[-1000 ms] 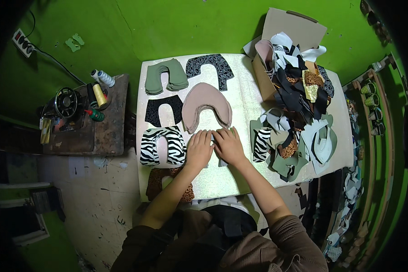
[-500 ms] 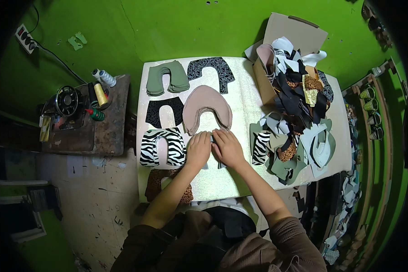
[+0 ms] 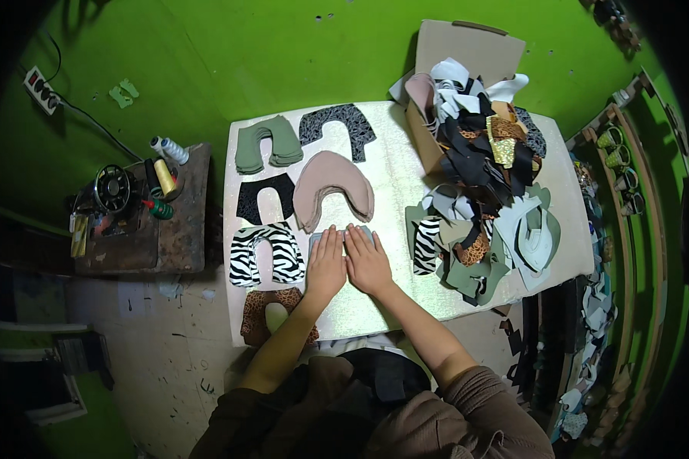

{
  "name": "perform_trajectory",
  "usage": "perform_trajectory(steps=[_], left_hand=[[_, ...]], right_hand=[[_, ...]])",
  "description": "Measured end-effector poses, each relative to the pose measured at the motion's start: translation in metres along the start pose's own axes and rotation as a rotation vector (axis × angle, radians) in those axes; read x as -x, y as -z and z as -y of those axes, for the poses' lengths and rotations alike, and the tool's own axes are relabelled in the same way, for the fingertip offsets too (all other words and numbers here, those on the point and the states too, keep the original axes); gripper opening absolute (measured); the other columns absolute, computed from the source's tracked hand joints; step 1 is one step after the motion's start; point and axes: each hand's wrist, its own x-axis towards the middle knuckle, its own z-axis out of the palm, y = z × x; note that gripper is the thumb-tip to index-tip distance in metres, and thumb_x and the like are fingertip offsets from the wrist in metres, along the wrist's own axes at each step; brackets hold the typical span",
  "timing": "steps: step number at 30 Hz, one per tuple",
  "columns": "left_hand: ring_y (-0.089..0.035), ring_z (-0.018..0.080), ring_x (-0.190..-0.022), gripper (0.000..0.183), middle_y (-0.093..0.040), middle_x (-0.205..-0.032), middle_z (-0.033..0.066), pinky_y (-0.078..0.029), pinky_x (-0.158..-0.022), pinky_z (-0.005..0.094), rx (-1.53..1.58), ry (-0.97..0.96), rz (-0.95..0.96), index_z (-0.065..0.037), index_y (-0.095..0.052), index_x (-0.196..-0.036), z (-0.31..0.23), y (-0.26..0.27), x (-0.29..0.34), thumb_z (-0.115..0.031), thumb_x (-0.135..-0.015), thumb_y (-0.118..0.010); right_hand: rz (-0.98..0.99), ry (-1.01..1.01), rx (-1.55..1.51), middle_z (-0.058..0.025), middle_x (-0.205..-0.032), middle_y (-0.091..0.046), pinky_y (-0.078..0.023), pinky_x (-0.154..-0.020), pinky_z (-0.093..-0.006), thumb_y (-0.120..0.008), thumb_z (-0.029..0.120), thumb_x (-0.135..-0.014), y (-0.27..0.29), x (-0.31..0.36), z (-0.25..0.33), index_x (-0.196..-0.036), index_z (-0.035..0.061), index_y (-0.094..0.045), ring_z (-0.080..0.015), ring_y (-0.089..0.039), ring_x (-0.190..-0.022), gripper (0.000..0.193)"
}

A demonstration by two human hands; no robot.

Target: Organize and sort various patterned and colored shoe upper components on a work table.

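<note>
My left hand [image 3: 327, 268] and my right hand [image 3: 367, 262] lie side by side on the table, fingers stretched out and pointing away from me. Both palms press flat on a grey-blue cut piece [image 3: 314, 239], mostly hidden under them. Just beyond the fingertips is a stack of beige U-shaped pieces [image 3: 331, 174]. To the left of my hands sit zebra-print pieces [image 3: 241, 256], with black patterned ones [image 3: 250, 200] above and leopard-print ones [image 3: 254, 314] below. Farther back are a green stack [image 3: 249, 147] and a grey-black patterned piece [image 3: 360, 138].
At the back right a cardboard box [image 3: 423, 145] overflows with scraps; more green, white and printed offcuts [image 3: 475, 279] spread before it. A dark side table [image 3: 184, 237] on the left carries a sewing machine's handwheel [image 3: 112, 188] and thread spools [image 3: 174, 151]. Shelving [image 3: 634, 252] stands at right.
Both hands have flattened out and drawn together over the grey-blue piece, whose far edge now shows. The whole view has shifted slightly, and the pieces on the table lie as before.
</note>
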Motion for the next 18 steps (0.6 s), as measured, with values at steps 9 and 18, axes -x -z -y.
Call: perform_trajectory(steps=[9,18], left_hand=[[-0.027,0.0323,-0.128,0.054,-0.029,-0.136,0.0214,-0.022,-0.104,0.0418,0.046,0.055,0.039,0.001,-0.037,-0.127,-0.018,0.016,-0.006,-0.007,-0.075,-0.05],[-0.037,0.0359,-0.118,0.05,-0.037,-0.127,0.0226,-0.032,-0.097,0.0427,0.273,-0.143,0.017,-0.001,-0.045,-0.12,-0.117,0.029,-0.027,0.002,-0.071,-0.049]], right_hand=[[-0.01,0.021,-0.242,-0.0182,-0.135,-0.031,-0.014,-0.105,-0.0511,-0.047,0.019,-0.084,0.04,0.021,-0.014,-0.124,0.0073,-0.044,-0.0316,-0.026,-0.128,0.041],[-0.039,-0.06,0.253,-0.0232,-0.137,-0.026,-0.018,-0.101,-0.0548,-0.06,0.022,-0.073,0.095,0.068,-0.103,-0.131,0.0158,-0.037,-0.0342,-0.025,-0.128,0.063]])
